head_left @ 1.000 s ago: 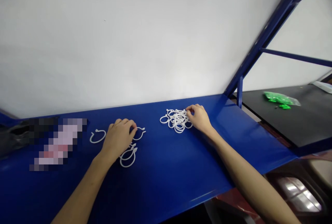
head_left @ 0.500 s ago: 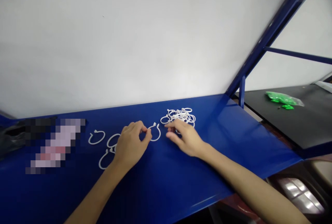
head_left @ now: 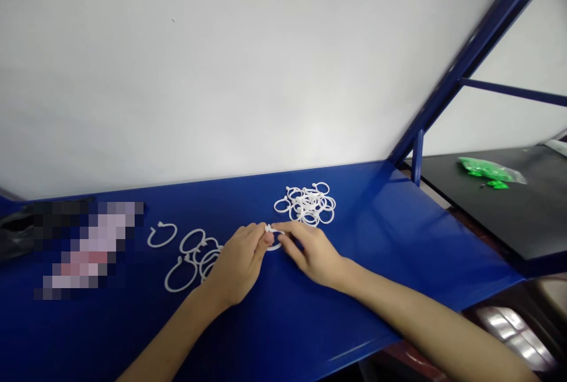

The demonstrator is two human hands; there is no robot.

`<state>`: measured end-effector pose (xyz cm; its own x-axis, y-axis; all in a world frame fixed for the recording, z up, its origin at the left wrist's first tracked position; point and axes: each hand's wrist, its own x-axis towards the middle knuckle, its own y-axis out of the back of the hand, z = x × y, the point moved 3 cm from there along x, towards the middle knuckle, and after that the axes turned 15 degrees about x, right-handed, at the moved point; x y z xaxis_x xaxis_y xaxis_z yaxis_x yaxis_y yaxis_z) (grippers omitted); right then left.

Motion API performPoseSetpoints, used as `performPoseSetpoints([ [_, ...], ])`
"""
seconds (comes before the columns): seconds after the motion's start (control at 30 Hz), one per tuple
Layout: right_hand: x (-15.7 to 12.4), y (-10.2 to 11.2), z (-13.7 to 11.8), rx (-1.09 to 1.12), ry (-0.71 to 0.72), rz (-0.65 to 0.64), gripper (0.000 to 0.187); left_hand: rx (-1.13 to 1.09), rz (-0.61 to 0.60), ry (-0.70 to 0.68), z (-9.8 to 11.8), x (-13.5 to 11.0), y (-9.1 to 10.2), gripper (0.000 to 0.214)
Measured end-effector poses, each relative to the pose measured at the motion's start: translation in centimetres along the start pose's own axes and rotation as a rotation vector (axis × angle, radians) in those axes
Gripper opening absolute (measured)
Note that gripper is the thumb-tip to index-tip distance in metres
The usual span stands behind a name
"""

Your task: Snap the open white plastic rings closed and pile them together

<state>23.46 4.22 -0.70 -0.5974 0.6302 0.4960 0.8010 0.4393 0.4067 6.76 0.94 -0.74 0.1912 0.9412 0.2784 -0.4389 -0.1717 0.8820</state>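
A white plastic ring (head_left: 275, 246) with a small clasp is pinched between my two hands above the blue tabletop (head_left: 283, 335). My left hand (head_left: 241, 258) grips it near the clasp, thumb against the fingers. On the other side, my right hand (head_left: 312, 249) has thumb and index finger closed on it; part of the ring is hidden by the fingers. Just beyond my right hand lies a pile of white rings (head_left: 310, 202). Several opened white rings (head_left: 181, 276) are scattered left of my left hand, some partly covered by it.
At the left lie a dark bag (head_left: 18, 231) and a pixelated pinkish item (head_left: 95, 246). A white wall rises behind the table. Blue metal frame bars (head_left: 419, 157) stand at the right, with a black table (head_left: 469, 211) holding a bag of green pieces (head_left: 487, 169). A dark glossy chair (head_left: 514, 329) is below.
My right hand has come away from the pile toward my left hand and taken hold of the ring. My left hand has shifted right, uncovering more of the scattered rings.
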Motion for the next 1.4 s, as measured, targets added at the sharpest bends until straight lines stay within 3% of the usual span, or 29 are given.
performPoseSetpoints([
  [0.27, -0.6, -0.7, 0.1, -0.209, 0.118, -0.164, 0.027, 0.061, -0.017, -0.036, 0.2, -0.6, -1.4, 0.046],
  [0.4, -1.1, -0.9, 0.0, -0.346, 0.231, -0.184, 0.033, 0.113, 0.023, -0.068, 0.5, -0.9, -1.8, 0.045],
  [0.53, -0.9, -0.9, 0.2, -0.401, 0.227, -0.187, 0.035, 0.137, 0.037, -0.057, 0.8, -0.7, -1.8, 0.046],
  [0.67, 0.5, 0.1, 0.5, -0.44, 0.169, -0.078, 0.03, 0.225, -0.01, -0.039, -0.4, 0.2, -0.6, 0.04],
  [0.77, 1.5, 1.8, 1.4, -0.521, 0.1, 0.083, 0.026, 0.298, -0.027, 0.034, -3.0, 0.6, 1.2, 0.024],
  [0.87, 2.1, 3.0, 2.7, -0.624, 0.058, 0.138, 0.023, 0.334, -0.158, 0.073, -5.9, 0.5, 2.8, 0.031],
  [0.97, 2.3, 3.4, 3.9, -0.674, 0.03, 0.136, 0.023, 0.283, -0.286, 0.038, -7.3, 0.0, 4.0, 0.021],
  [1.1, 2.4, 3.2, 4.3, -0.739, 0.014, 0.127, 0.024, 0.243, -0.363, 0.023, -7.4, -0.2, 4.4, 0.011],
  [1.4, 2.3, 2.9, 4.1, -0.84, 0.005, 0.116, 0.03, 0.245, -0.331, 0.101, -6.0, 0.6, 3.9, 0.018],
])
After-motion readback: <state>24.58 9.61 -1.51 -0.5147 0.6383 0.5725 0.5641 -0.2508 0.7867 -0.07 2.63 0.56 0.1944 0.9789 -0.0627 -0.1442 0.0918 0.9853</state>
